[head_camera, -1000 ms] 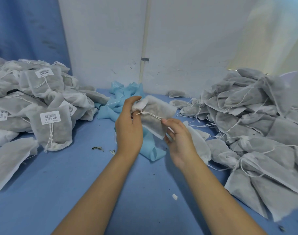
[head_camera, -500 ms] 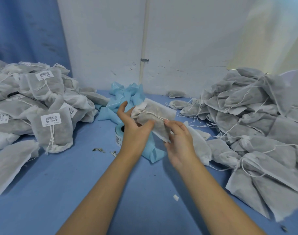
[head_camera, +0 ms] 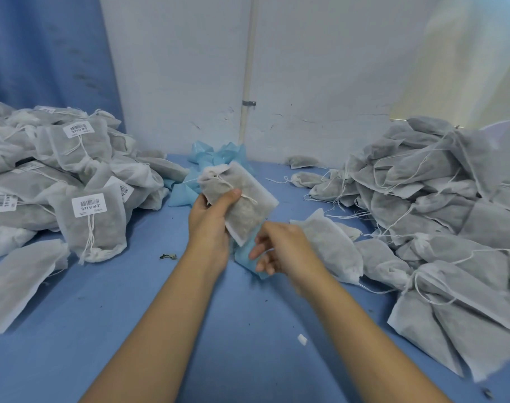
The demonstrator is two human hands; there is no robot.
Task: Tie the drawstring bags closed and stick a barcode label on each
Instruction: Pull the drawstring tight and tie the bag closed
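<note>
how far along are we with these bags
Done: the left pile shows barcode labels and tied strings. In hand: the left hand grips a bag, cinched and apparently knotted, no label yet; the right hand hovers over the blue strip. Left: the large right pile, none visibly labelled, many strings trailing.

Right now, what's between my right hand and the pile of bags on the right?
In the head view, a loose drawstring bag lies on the blue table beside the right hand, another bag beyond it against the pile.
</note>
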